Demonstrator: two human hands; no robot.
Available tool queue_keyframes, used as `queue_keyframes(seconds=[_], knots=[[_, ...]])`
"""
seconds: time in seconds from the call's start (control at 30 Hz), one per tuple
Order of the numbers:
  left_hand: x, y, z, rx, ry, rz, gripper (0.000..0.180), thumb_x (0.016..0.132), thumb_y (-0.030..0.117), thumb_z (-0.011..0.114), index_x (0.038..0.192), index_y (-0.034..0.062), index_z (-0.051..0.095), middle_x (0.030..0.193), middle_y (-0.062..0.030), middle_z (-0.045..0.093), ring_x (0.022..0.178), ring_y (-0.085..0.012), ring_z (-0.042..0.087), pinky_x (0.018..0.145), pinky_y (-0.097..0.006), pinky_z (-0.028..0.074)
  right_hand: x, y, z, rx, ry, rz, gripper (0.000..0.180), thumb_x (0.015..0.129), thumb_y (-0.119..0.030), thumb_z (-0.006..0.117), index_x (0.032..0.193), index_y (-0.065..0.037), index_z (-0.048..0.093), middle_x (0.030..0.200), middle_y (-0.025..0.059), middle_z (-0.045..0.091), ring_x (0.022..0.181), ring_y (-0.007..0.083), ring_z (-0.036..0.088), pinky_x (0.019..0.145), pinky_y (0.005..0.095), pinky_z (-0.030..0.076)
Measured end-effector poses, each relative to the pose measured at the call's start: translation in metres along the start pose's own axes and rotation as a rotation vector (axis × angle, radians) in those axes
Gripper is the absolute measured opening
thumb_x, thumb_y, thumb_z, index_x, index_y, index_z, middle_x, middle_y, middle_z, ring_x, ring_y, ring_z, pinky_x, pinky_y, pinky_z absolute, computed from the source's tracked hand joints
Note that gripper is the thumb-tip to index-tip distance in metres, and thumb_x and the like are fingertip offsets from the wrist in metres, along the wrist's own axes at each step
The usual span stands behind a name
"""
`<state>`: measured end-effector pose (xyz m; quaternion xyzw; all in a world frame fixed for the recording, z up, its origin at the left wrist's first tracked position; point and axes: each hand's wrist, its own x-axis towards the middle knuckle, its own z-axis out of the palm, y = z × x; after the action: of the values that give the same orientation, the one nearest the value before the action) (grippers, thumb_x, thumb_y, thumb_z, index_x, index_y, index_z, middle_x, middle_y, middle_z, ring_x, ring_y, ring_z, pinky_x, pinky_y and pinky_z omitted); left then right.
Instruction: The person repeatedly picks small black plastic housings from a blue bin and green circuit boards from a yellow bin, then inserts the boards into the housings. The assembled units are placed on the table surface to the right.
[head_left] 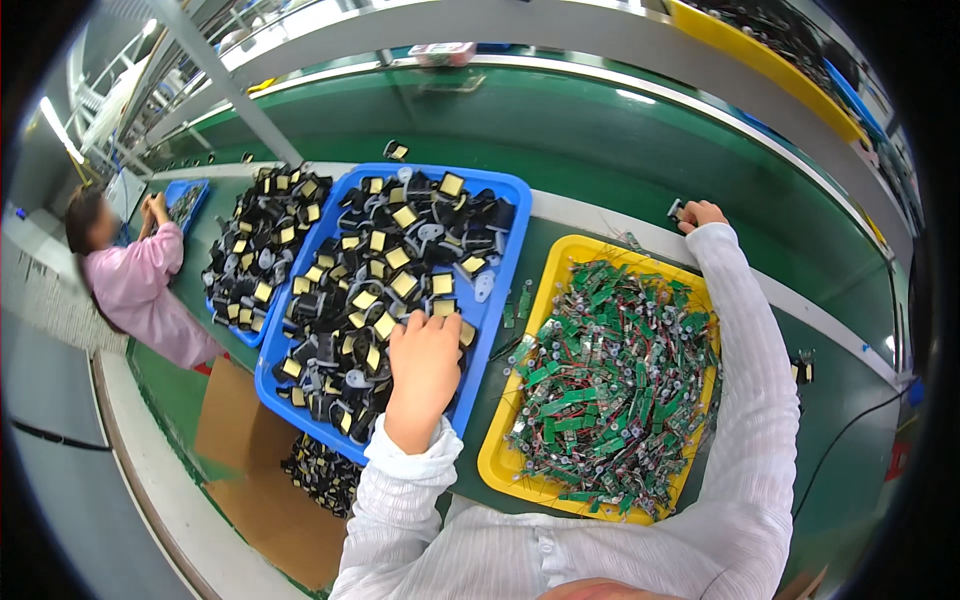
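Note:
My left hand (425, 365) reaches into a blue tray (516, 215) heaped with small black parts (388, 262) that carry pale yellow pads and grey discs. Its fingers are bent down and closed among the parts, with the tips hidden. Stretched out far to the right, my right hand (701, 215) is closed on a small black part (675, 209) at the pale edge of the green conveyor belt. Between my arms a yellow tray (497, 452) holds a pile of green circuit boards (600, 385) with thin red and black wires.
Left of the blue tray stands another heap of black parts (262, 235). A cardboard box (265, 510) with similar parts is below. A co-worker in pink (140, 285) sits far left. One loose part (396, 151) lies on the belt (560, 130); another (803, 368) lies right of my arm.

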<state>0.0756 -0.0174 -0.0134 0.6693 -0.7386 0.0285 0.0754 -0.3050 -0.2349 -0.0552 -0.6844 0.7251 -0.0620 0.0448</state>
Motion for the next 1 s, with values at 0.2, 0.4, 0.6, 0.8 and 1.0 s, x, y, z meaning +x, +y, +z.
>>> queue_keyframes(seconds=[0.2, 0.4, 0.6, 0.8, 1.0], knots=[[0.007, 0.001, -0.003, -0.139, 0.17, 0.03, 0.015, 0.06, 0.004, 0.064, 0.073, 0.0078, 0.057, 0.065, -0.0057, 0.058, 0.067, -0.0248, 0.057, 0.059, -0.035, 0.045, -0.035, -0.014, -0.037, 0.2, 0.054, -0.158, 0.02, 0.076, -0.028, 0.064, 0.085, -0.01, 0.059, 0.092, 0.0093, 0.056, 0.09, 0.0248, 0.052, 0.081, 0.0341, 0.042], [0.004, 0.008, -0.01, -0.185, 0.252, -0.093, 0.017, 0.076, 0.012, 0.058, 0.093, 0.0099, 0.058, 0.082, -0.0089, 0.054, 0.076, -0.0274, 0.056, 0.063, -0.037, 0.047, -0.129, -0.052, -0.122, 0.221, -0.504, -0.281, 0.023, 0.079, -0.027, 0.061, 0.08, -0.004, 0.06, 0.073, 0.01, 0.06, 0.066, 0.0211, 0.054, 0.063, 0.0329, 0.044], [0.008, 0.018, -0.011, -0.315, 0.314, 0.021, 0.014, 0.081, 0.011, 0.053, 0.094, 0.0066, 0.056, 0.076, -0.01, 0.055, 0.071, -0.0257, 0.054, 0.06, -0.036, 0.044, -0.176, -0.062, -0.122, 0.342, -0.342, -0.316, 0.026, 0.077, -0.029, 0.063, 0.069, -0.004, 0.057, 0.058, 0.0068, 0.054, 0.052, 0.018, 0.048, 0.051, 0.032, 0.039], [0.004, 0.033, -0.019, -0.829, 0.235, -0.096, 0.008, 0.081, 0.004, 0.048, 0.089, 0.0033, 0.048, 0.068, -0.013, 0.056, 0.058, -0.0284, 0.055, 0.054, -0.033, 0.041, -0.171, -0.08, -0.08, 0.389, -0.185, -0.294, 0.016, 0.066, -0.013, 0.07, 0.07, -0.008, 0.056, 0.058, 0.0021, 0.047, 0.053, 0.0131, 0.045, 0.051, 0.0286, 0.036], [0.006, 0.03, -0.018, -0.916, 0.187, -0.005, 0.003, 0.082, 0.004, 0.049, 0.084, 0.0021, 0.047, 0.067, -0.0089, 0.053, 0.054, -0.0171, 0.049, 0.05, -0.027, 0.037, -0.168, -0.094, -0.069, 0.162, -0.244, -0.558, 0.015, 0.066, -0.01, 0.069, 0.079, -0.01, 0.061, 0.082, 0.0049, 0.052, 0.081, 0.0214, 0.054, 0.069, 0.0322, 0.043]])
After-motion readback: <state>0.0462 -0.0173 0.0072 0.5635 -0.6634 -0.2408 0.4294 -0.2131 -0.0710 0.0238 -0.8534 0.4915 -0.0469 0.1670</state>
